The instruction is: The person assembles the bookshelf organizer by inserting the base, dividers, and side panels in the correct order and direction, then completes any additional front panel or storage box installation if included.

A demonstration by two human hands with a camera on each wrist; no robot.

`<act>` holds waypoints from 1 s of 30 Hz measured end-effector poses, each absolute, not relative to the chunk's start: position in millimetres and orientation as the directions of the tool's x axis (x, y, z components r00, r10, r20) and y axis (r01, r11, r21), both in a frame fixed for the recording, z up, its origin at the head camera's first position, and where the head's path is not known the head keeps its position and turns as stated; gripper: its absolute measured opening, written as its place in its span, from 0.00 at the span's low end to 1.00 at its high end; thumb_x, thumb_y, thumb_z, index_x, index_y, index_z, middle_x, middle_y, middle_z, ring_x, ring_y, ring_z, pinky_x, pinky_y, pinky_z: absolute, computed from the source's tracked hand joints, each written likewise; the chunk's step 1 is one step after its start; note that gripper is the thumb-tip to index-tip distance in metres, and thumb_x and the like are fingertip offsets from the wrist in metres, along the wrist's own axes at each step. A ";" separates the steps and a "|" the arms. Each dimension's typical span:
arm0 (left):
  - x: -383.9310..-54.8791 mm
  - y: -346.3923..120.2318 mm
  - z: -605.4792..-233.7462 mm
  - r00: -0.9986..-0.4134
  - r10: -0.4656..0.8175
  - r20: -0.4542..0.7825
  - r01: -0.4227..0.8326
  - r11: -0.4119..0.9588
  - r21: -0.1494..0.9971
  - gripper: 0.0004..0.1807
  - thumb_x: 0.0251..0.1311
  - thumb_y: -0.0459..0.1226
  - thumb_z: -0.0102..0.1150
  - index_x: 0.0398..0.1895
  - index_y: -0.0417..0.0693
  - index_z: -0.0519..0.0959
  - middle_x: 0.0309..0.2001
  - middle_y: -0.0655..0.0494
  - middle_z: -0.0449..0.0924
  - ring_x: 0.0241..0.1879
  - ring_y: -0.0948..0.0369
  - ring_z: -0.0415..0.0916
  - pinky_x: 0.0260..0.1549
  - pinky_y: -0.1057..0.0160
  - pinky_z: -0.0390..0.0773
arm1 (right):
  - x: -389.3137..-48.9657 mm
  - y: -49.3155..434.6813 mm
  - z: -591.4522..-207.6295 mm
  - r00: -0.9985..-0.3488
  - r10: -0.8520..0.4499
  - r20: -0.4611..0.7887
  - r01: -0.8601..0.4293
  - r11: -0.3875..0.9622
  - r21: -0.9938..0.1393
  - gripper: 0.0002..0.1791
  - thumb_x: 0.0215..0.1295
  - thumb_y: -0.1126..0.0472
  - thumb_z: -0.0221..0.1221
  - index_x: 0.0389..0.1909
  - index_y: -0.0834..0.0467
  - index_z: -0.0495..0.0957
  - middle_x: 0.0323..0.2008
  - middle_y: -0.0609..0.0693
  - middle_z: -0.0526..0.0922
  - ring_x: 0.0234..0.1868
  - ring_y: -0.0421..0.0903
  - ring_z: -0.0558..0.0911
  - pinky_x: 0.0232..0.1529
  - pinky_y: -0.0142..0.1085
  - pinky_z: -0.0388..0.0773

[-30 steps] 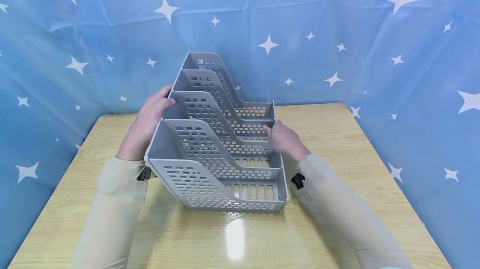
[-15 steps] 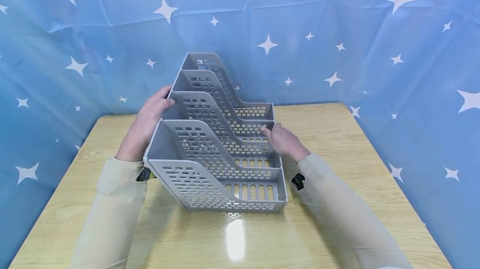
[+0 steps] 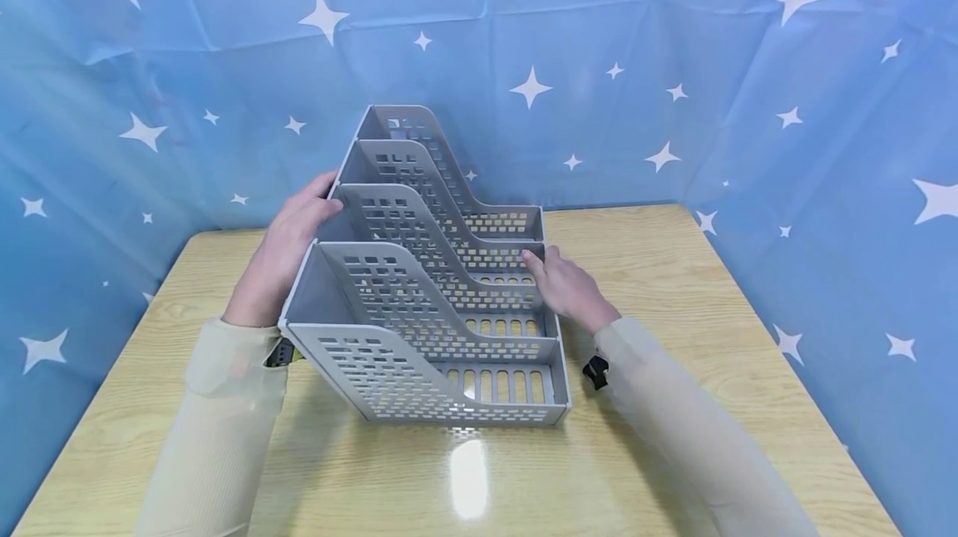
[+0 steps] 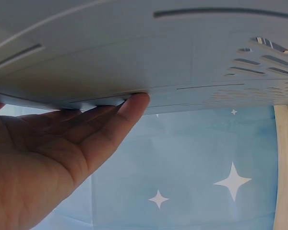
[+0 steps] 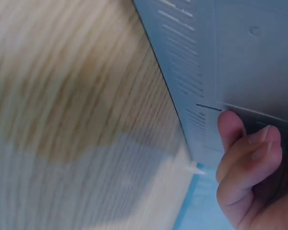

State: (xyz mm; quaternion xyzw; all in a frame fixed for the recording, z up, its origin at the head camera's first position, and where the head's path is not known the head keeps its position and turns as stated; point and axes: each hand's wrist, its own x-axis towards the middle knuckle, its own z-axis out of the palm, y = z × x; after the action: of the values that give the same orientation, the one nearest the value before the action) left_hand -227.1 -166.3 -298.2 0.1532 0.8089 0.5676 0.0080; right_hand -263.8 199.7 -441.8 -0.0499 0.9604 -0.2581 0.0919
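Note:
A grey plastic file holder (image 3: 419, 354) stands on the wooden table, with several open-topped compartments side by side. Its slotted dividers slope from the tall wall on the left down to the low wall on the right. My left hand (image 3: 280, 250) holds the tall wall, thumb over its top edge; in the left wrist view the fingers (image 4: 129, 108) lie nearly straight against the smooth outer face. Across from it, my right hand (image 3: 569, 283) grips the low wall, its thumb inside the edge. The right wrist view shows its curled fingers (image 5: 249, 158) against the outer face.
The light wooden table (image 3: 674, 271) extends around the holder on all sides. A blue cloth backdrop (image 3: 584, 38) with white stars hangs behind the table and along both sides. Black straps show at both wrists, below beige sleeves (image 3: 232, 412).
The head view has shifted very slightly, backdrop included. Both hands keep their places on the file holder, and the right thumb has slid a little to the left along its inside.

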 end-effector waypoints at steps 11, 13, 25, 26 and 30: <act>-231.7 -168.8 -298.9 -0.955 0.270 0.123 0.213 0.336 0.917 0.28 0.79 0.45 0.38 0.80 0.59 0.63 0.70 0.49 0.71 0.65 0.55 0.69 0.65 0.56 0.66 | -263.1 207.5 -443.9 -0.975 -0.101 -0.199 0.054 0.759 -0.649 0.25 0.82 0.44 0.38 0.42 0.63 0.70 0.27 0.56 0.73 0.21 0.49 0.75 0.26 0.42 0.77; -238.4 -168.5 -297.2 -0.960 0.267 0.088 0.184 0.357 0.916 0.29 0.79 0.46 0.38 0.81 0.63 0.62 0.72 0.51 0.70 0.67 0.53 0.68 0.68 0.51 0.65 | -268.8 217.2 -436.2 -0.953 -0.137 -0.271 0.091 0.722 -0.686 0.23 0.79 0.46 0.46 0.47 0.66 0.70 0.29 0.59 0.76 0.21 0.49 0.79 0.28 0.44 0.83; -281.8 -170.0 -279.7 -0.925 0.379 0.018 0.238 0.542 0.806 0.31 0.79 0.49 0.47 0.81 0.57 0.62 0.81 0.53 0.56 0.80 0.50 0.49 0.77 0.43 0.49 | -306.8 259.1 -412.0 -0.973 -0.199 -0.115 -0.105 0.829 -0.549 0.49 0.75 0.41 0.59 0.81 0.66 0.49 0.78 0.72 0.52 0.76 0.71 0.58 0.75 0.62 0.53; -278.3 -172.4 -276.8 -0.922 0.385 0.026 0.255 0.557 0.790 0.30 0.79 0.50 0.47 0.80 0.55 0.63 0.80 0.52 0.59 0.79 0.49 0.52 0.76 0.42 0.51 | -306.5 260.3 -412.3 -0.973 -0.199 -0.116 -0.106 0.833 -0.543 0.49 0.74 0.40 0.59 0.80 0.67 0.50 0.77 0.72 0.53 0.77 0.71 0.56 0.75 0.63 0.54; -250.2 -189.4 -268.9 -0.908 0.414 0.063 0.317 0.580 0.751 0.29 0.80 0.51 0.45 0.79 0.52 0.65 0.77 0.50 0.63 0.78 0.49 0.56 0.73 0.41 0.57 | -299.4 264.5 -413.7 -0.979 -0.175 -0.100 -0.094 0.837 -0.539 0.53 0.70 0.34 0.60 0.78 0.69 0.54 0.75 0.72 0.59 0.74 0.70 0.62 0.72 0.63 0.59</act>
State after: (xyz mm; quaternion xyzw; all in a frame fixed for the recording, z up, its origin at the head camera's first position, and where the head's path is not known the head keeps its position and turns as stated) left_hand -250.2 -189.4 -268.9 0.2061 0.8868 0.4094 0.0596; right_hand -299.4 264.5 -413.7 -0.0705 0.9555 -0.2769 0.0728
